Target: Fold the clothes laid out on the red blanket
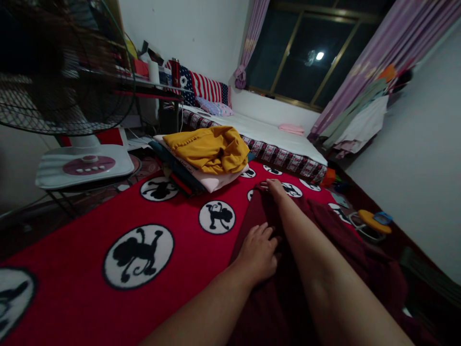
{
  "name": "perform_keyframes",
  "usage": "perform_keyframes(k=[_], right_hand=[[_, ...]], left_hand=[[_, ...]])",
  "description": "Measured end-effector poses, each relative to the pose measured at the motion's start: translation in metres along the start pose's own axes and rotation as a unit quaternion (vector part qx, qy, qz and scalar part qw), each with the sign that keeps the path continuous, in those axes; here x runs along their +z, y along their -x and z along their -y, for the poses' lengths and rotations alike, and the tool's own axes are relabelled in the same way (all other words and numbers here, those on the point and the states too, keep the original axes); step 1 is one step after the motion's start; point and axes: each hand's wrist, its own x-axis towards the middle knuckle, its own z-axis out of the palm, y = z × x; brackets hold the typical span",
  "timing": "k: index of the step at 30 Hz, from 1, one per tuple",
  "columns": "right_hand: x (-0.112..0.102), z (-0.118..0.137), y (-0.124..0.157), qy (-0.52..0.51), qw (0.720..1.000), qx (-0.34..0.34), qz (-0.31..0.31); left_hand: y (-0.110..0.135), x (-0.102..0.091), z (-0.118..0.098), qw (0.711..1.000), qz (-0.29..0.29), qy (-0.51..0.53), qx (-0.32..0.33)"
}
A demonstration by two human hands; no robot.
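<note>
A dark maroon piece of clothing (331,226) lies spread over the red blanket (187,259), which is printed with black monkeys in white circles. Its exact kind cannot be made out. My left hand (257,252) rests palm down on its near left part, fingers loosely apart and slightly bent. Farther out, my right hand (274,187) reaches to the garment's far left corner, with its fingers stretched over the edge. Beyond my hands sits a stack of folded clothes (212,180), topped by a mustard-yellow garment (209,149).
A white-based electric fan (86,166) stands at the left. Behind the stack is a bed (252,122) with a striped pillow (209,86). Clothes (363,125) hang by the right wall, above a yellow stool (374,222). A cluttered table (154,89) stands behind the fan.
</note>
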Motion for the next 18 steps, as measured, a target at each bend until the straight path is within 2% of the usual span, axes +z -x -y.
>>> perform_keyframes(k=[4,10,18], right_hand=[[-0.004,0.007,-0.002,0.002,1.000,0.008,0.010],[0.000,0.017,-0.004,0.076,0.996,0.035,-0.003],[0.010,0.012,-0.017,0.087,0.984,0.137,-0.069]], left_hand=[[0.000,0.000,0.000,1.000,0.007,0.001,-0.007],[0.001,-0.003,-0.001,1.000,0.008,0.006,-0.002],[0.002,-0.003,0.000,1.000,0.000,0.026,-0.002]])
